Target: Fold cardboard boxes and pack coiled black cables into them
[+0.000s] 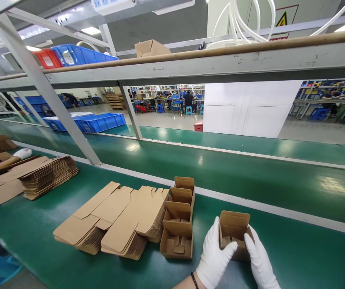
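The gloved left hand (214,253) and gloved right hand (259,257) are gripping a small kraft cardboard box (234,228) between them, low and right of centre in the frame. The white fingers (216,230) are closed against the box's opposite sides, and its open top is facing up with the inner tabs showing. I cannot tell whether its base is touching the green bench (295,249). A dark bracelet (194,280) is circling the left wrist at the bottom edge of the frame.

Just left of the left hand, a row of four folded boxes (180,218) is running away from the person, its nearest box (177,241) standing only a narrow gap from the glove. Left of that row, stacks of flat kraft carton blanks (133,222) are lying almost against it, and another stack (50,176) is sitting farther off, toward the left edge.

To the right of the right hand, the green surface is stretching out to a white edge strip (268,210) that is crossing the bench diagonally. A grey steel shelf frame (46,92) with a wooden-topped rail (220,52) is spanning the upper part of the frame, and blue plastic crates (100,122) are sitting beyond the bench.
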The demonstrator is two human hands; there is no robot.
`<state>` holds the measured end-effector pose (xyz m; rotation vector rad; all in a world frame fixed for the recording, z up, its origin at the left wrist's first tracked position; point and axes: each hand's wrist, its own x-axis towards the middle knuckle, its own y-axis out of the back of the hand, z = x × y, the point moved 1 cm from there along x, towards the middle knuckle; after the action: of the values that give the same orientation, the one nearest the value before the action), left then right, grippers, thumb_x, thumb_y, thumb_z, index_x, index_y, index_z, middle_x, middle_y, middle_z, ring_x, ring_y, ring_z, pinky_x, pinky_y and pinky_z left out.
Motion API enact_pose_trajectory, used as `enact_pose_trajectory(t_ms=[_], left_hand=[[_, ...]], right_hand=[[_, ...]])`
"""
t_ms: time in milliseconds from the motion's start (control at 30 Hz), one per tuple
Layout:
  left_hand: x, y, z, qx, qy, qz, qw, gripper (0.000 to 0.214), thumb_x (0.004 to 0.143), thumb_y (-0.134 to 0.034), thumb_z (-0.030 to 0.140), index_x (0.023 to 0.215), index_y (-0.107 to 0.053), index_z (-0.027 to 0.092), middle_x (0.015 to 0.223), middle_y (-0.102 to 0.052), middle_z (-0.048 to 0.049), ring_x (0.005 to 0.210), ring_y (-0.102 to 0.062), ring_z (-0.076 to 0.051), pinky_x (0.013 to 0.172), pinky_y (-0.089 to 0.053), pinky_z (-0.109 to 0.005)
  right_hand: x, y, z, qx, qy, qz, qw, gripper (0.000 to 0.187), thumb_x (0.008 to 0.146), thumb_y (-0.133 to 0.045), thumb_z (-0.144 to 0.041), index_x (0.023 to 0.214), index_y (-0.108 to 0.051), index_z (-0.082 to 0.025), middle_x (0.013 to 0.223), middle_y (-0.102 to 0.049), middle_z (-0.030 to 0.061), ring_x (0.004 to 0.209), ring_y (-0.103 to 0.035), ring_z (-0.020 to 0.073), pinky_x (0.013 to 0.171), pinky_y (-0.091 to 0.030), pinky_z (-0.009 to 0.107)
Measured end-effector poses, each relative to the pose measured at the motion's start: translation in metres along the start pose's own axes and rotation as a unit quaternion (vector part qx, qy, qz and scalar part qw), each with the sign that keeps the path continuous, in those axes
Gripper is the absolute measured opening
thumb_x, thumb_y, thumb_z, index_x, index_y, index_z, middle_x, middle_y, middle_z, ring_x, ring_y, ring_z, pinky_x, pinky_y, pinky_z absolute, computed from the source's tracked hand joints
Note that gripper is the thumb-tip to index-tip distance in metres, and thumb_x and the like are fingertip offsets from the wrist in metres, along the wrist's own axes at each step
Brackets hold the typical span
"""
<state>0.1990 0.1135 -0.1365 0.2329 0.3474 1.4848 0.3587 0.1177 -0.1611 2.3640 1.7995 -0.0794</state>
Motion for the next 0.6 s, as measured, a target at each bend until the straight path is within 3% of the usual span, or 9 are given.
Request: enact_pose_trajectory(t_ms=[400,600], left_hand=[[0.0023,-0.0005,-0.0048,-0.029,-0.017,-0.007,0.999,0.084,0.078,-0.059,0.049,0.147,-0.030,0.012,0.149,-0.039,-0.0158,0.137,-0.036,-0.031,0.115,-0.028,-0.045],[0.0040,-0.0012,-0.0070,-0.024,-0.024,-0.014,0.999,0.083,0.078,-0.059,0.051,0.147,-0.031,0.013,0.147,-0.042,-0.0157,0.135,-0.039,-0.032,0.114,-0.031,-0.045]], right_hand=[[-0.0009,-0.0020,-0.0077,-0.003,0.002,0.000,1.000,0.084,0.070,-0.051,-0.076,0.130,-0.051,-0.017,0.136,-0.056,0.0122,0.128,-0.048,0.0336,0.111,-0.036,0.048],[-0.0001,-0.0016,-0.0062,-0.016,-0.007,-0.002,1.000,0.089,0.070,-0.049,-0.077,0.134,-0.047,-0.015,0.140,-0.051,0.0135,0.133,-0.042,0.0337,0.112,-0.034,0.047]])
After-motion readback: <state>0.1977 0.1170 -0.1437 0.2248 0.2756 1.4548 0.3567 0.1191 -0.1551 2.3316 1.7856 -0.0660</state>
